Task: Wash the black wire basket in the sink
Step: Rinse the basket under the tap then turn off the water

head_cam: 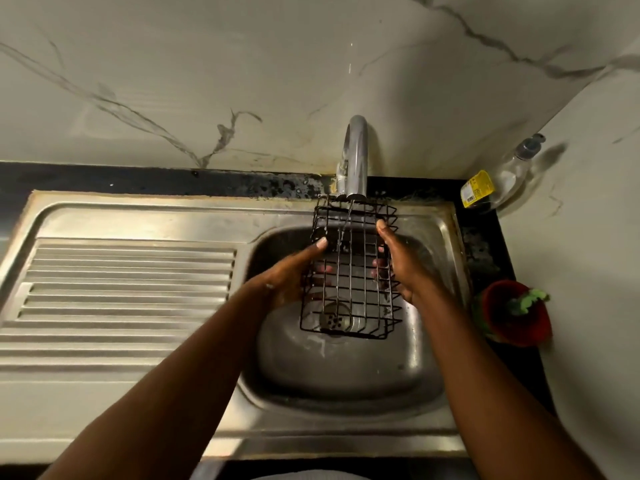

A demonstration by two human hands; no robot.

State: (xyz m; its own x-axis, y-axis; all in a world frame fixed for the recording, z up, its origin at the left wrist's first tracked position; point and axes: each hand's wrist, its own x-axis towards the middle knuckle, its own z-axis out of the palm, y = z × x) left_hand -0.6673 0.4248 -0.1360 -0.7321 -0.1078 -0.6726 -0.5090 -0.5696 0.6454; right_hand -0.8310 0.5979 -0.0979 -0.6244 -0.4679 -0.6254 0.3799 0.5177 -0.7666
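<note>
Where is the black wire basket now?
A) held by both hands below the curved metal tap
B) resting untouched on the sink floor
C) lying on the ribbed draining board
A: the left hand and right hand grip opposite sides of the black wire basket beneath the curved metal tap.

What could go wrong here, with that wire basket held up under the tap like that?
1. The basket's top end sits right at the faucet spout; tilting it could knock the wires against the spout.
2. The left hand and right hand grip it only by thin side wires above the sink; if wet, it might slip and drop.
3. Water could splash off the open wires toward the bottle.
</note>
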